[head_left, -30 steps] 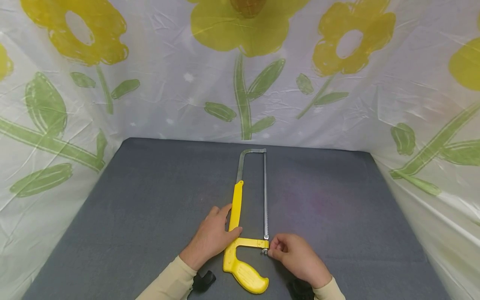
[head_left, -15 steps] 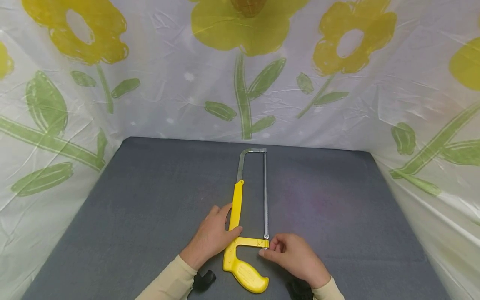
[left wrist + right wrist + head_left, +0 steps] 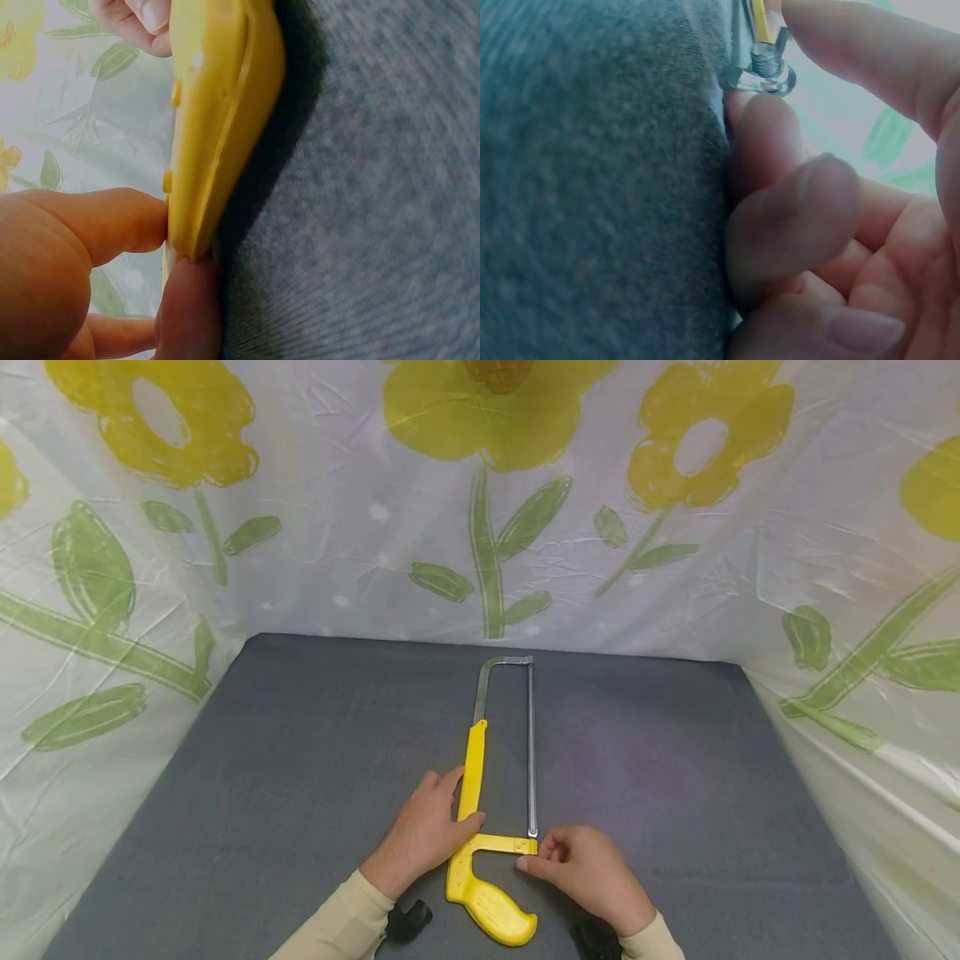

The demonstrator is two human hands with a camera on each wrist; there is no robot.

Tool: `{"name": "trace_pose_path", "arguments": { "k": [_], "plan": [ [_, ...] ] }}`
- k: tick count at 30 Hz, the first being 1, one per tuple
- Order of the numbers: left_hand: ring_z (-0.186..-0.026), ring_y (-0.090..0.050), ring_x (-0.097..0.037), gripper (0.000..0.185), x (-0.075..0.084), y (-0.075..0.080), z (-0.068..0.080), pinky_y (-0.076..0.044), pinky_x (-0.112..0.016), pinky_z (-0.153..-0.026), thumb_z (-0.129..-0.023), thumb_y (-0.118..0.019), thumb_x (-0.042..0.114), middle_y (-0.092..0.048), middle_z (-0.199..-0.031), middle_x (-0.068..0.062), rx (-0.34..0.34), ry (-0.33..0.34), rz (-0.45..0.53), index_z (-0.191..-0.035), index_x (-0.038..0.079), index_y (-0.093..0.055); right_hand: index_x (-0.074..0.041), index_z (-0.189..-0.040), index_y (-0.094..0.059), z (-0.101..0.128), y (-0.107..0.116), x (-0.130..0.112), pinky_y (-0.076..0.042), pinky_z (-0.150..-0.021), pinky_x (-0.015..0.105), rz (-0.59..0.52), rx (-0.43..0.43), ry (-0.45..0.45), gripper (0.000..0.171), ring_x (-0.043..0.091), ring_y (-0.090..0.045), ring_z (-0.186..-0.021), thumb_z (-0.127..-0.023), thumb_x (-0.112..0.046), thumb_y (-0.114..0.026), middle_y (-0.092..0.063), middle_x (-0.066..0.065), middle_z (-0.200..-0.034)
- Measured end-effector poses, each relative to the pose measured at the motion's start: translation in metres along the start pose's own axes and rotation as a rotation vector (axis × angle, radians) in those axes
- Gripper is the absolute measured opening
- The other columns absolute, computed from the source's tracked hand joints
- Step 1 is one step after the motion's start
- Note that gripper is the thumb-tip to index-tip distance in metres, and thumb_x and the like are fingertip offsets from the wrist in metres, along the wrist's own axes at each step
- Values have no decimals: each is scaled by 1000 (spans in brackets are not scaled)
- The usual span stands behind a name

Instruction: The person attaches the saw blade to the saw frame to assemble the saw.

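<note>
A hacksaw (image 3: 472, 777) with a yellow handle and a silver front frame lies flat on the dark grey table, its handle end toward me. My left hand (image 3: 423, 833) grips the yellow part of the frame, thumb across the top and fingers on the outer side. At the handle end of the blade (image 3: 532, 760), my right hand (image 3: 592, 872) works on a metal wing nut (image 3: 763, 79) threaded on a stud. Its thumb and curled index finger lie on either side of the nut. In the head view the thumb hides the nut.
The grey cloth-covered table (image 3: 300, 735) reaches back to a white curtain (image 3: 330, 527) printed with yellow flowers. Black wrist straps (image 3: 408, 922) show below both hands.
My right thumb has moved left over the wing nut, which showed a second ago and is now covered. The left hand and the hacksaw stay in place.
</note>
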State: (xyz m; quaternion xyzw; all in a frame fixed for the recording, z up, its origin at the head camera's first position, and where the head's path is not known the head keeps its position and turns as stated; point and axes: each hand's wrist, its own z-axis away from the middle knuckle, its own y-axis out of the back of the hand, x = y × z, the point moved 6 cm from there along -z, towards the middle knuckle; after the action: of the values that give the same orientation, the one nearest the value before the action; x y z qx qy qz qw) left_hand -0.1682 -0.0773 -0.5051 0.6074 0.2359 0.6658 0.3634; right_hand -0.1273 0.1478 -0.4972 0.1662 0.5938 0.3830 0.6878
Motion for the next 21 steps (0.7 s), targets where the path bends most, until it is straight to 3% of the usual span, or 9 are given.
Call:
{"name": "trace_pose_path", "arguments": {
  "k": [21],
  "plan": [
    [-82, -55, -15, 80, 0, 0, 0, -48, -31, -67, -92, -84, 39, -60, -110, -10, -4, 11, 5, -158, 4, -53, -21, -76, -70, -1, -1, -2, -37, -54, 23, -36, -33, 10, 26, 6, -48, -57, -89, -37, -86, -58, -10, -65]
  ]
}}
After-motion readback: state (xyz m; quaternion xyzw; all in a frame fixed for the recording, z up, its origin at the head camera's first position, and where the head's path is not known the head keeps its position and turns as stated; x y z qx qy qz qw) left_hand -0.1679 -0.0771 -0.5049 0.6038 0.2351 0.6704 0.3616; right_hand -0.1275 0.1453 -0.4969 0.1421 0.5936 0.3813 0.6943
